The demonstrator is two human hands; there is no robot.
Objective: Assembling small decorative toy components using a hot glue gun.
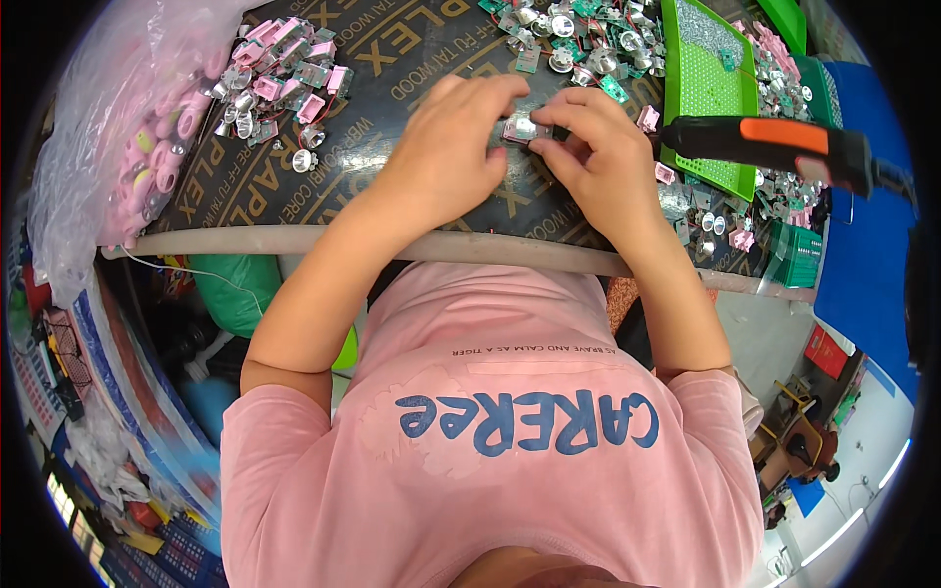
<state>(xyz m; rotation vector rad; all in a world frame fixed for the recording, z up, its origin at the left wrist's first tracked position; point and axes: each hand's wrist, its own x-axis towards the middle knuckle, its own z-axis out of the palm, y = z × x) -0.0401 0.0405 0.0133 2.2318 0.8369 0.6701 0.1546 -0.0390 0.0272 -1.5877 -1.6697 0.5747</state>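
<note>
A small pink-and-silver part lies low over the dark tabletop, between my two hands. My right hand pinches its right end with thumb and fingertips. Around its left side curves my left hand, thumb and index finger spread apart; contact with the part cannot be made out. A black-and-orange tool with a cable at its far right end reaches in to the back of my right hand. Whether that hand also grips the tool is hidden.
At upper left is a pile of pink-and-silver assemblies, beside a plastic bag of pink parts. More reflectors and circuit boards lie at the top. A bright green tray stands on the right, near a green basket. The table edge runs before me.
</note>
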